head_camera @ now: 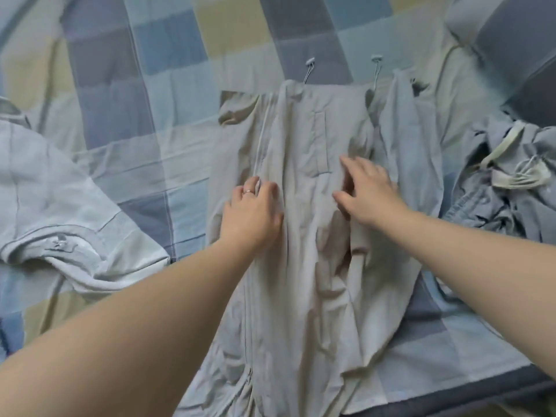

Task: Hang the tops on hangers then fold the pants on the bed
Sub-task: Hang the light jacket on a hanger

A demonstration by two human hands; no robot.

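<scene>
Both arms reach forward over the beige pants (304, 266), which lie in the middle of the checked bed sheet (135, 70) with the waist at the far end. The left hand (251, 212), with a ring (248, 192) on one finger, lies flat on the pants, fingers close together and holding nothing. The right hand (368, 191) is blurry, fingers spread wide by the pocket (320, 145), pinching nothing, and I cannot tell if it touches the cloth

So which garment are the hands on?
The beige garment in the middle, under the left hand and right hand; the pale blue garment and crumpled blue-grey pile lie untouched.
</scene>
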